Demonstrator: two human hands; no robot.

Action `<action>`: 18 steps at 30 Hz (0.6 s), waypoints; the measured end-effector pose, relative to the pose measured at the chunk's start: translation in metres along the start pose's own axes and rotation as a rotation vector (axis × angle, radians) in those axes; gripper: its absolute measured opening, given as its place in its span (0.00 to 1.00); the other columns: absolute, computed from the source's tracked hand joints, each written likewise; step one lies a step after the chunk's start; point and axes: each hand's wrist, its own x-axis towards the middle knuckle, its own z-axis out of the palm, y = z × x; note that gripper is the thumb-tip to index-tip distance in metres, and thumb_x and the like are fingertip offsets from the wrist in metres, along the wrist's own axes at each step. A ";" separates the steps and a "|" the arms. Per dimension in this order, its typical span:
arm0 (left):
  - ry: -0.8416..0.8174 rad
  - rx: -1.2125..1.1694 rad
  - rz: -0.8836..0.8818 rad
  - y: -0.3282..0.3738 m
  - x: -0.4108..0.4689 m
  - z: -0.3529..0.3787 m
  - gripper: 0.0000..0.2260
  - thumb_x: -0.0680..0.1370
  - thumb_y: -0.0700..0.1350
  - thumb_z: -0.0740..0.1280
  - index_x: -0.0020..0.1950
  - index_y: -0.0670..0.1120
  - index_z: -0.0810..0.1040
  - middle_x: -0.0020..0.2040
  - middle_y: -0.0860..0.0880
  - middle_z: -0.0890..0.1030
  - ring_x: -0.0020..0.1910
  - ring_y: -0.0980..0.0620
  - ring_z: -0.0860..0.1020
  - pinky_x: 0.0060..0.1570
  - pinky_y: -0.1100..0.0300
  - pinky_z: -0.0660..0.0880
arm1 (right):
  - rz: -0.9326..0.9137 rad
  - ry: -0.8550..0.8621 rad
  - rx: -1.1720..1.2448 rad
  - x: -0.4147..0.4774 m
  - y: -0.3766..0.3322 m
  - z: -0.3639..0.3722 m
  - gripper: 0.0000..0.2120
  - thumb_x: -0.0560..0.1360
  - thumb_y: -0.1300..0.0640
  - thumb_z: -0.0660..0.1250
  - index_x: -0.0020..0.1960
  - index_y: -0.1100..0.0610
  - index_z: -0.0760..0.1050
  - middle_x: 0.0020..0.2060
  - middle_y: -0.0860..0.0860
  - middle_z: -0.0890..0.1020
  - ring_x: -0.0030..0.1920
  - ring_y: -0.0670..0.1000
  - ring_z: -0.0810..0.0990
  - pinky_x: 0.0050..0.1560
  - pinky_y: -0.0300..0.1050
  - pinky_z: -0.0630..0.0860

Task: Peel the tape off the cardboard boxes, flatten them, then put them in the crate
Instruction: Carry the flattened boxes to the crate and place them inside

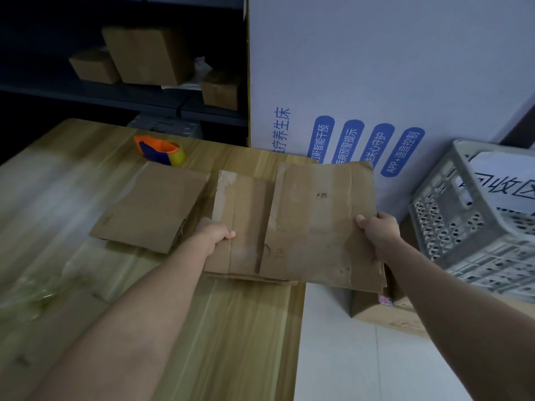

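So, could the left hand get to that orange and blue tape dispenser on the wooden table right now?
Probably not yet: the left hand grips the flattened brown cardboard box together with the right hand. Otherwise nothing seems to block the orange and blue tape dispenser.
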 end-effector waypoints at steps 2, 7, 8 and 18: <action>-0.016 -0.024 0.021 0.003 -0.012 -0.007 0.32 0.69 0.35 0.74 0.70 0.36 0.64 0.68 0.40 0.70 0.64 0.40 0.71 0.64 0.46 0.69 | -0.008 0.015 0.015 -0.013 0.000 -0.006 0.17 0.76 0.53 0.66 0.62 0.58 0.72 0.53 0.55 0.78 0.51 0.58 0.76 0.56 0.62 0.73; -0.090 -0.077 0.121 0.017 -0.041 -0.038 0.34 0.72 0.37 0.72 0.73 0.39 0.60 0.70 0.41 0.69 0.66 0.41 0.70 0.66 0.46 0.67 | -0.090 0.088 0.085 -0.058 -0.002 -0.028 0.11 0.75 0.54 0.67 0.54 0.58 0.75 0.47 0.55 0.78 0.47 0.57 0.76 0.48 0.51 0.74; -0.100 -0.102 0.136 0.021 -0.047 -0.044 0.32 0.72 0.37 0.72 0.72 0.39 0.62 0.69 0.41 0.70 0.65 0.41 0.71 0.65 0.45 0.68 | -0.112 0.107 0.097 -0.068 -0.003 -0.034 0.08 0.75 0.55 0.66 0.52 0.57 0.75 0.46 0.55 0.78 0.45 0.56 0.76 0.46 0.48 0.72; -0.127 -0.172 0.353 0.074 -0.137 -0.056 0.25 0.76 0.43 0.69 0.69 0.39 0.65 0.65 0.40 0.73 0.60 0.40 0.74 0.60 0.45 0.71 | -0.173 0.305 0.186 -0.150 0.010 -0.129 0.08 0.77 0.55 0.64 0.52 0.58 0.74 0.45 0.55 0.79 0.46 0.56 0.77 0.50 0.49 0.75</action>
